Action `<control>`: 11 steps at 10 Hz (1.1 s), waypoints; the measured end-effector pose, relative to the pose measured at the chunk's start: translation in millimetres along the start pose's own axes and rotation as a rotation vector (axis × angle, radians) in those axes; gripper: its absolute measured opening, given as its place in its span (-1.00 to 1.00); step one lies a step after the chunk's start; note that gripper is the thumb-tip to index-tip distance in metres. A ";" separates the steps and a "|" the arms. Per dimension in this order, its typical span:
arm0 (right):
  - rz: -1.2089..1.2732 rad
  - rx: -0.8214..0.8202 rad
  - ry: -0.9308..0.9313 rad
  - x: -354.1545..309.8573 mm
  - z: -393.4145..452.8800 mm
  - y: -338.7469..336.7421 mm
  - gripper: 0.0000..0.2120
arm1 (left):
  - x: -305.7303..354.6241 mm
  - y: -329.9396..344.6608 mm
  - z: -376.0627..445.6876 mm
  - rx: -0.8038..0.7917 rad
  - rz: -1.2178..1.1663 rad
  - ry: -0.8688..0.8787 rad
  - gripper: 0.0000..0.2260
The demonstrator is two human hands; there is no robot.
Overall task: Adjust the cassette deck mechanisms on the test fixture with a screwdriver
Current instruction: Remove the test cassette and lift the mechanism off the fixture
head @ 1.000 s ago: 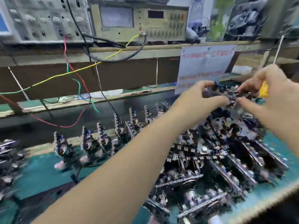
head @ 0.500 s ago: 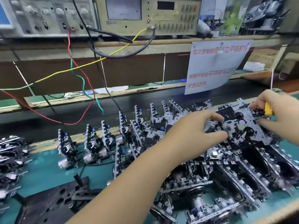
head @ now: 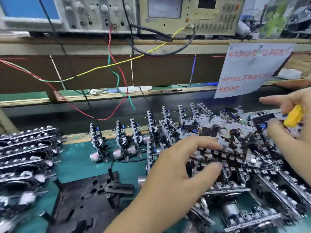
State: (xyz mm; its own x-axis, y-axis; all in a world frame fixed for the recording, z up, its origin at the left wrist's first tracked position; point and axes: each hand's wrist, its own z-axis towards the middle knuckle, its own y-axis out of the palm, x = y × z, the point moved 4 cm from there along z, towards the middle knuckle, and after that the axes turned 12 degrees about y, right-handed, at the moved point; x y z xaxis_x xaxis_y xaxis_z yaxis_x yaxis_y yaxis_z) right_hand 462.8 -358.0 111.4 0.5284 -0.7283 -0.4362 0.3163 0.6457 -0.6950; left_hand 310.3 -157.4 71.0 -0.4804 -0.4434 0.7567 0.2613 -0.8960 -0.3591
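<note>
Cassette deck mechanisms piled on a green worktop [head: 75, 167]

Left of the black test fixture [head: 87, 204] a stack of mechanisms [head: 25, 158] is seen. Right of it, one cassette deck mechanism [head: 225, 137] is pinched at its near edge by the left hand [head: 181, 167]; further right, a yellow-handled screwdriver [head: 293, 116] is held in the right hand's [head: 292, 125] closed grip.

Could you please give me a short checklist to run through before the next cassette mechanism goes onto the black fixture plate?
1. Screwdriver in the right hand: ok, yellow handle gripped.
2. Left hand on the mechanism atop the pile: ok, fingers curled round its near edge.
3. Black fixture plate free: ok, nothing sits on it.
4. Mechanism clear of its neighbours: cannot tell, blurred.
5. Coloured test wires away from the plate: ok, hanging behind.
</note>
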 end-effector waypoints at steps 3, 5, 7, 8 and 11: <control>0.411 -0.591 -0.249 -254.5 -148.7 94.5 -0.77 | 7.2 -147.7 -141.2 0.098 0.717 -0.076 -0.73; 0.433 -0.841 -0.368 -340.2 -190.0 147.4 -0.71 | -34.3 -265.7 -238.1 0.125 1.085 -0.536 -0.70; 0.361 -1.047 -0.315 -378.9 -223.8 189.6 -0.76 | -40.7 -283.4 -269.7 0.138 1.072 -0.618 -0.27; 0.340 -1.083 -0.283 -380.0 -233.1 198.3 -0.75 | -39.9 -286.8 -274.5 0.193 1.092 -0.570 -0.23; 0.448 -1.022 -0.191 -378.1 -237.1 199.9 -0.71 | -33.8 -305.2 -273.1 0.160 0.927 -0.498 -0.46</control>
State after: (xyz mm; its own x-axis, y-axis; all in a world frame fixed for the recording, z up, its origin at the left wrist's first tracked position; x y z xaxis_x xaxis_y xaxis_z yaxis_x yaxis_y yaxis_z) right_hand 139.5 -7.8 1.9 0.5718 -0.3747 -0.7298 -0.6774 0.2861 -0.6777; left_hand 18.1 124.1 5.8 0.3499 -0.8582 0.3755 0.4736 -0.1838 -0.8614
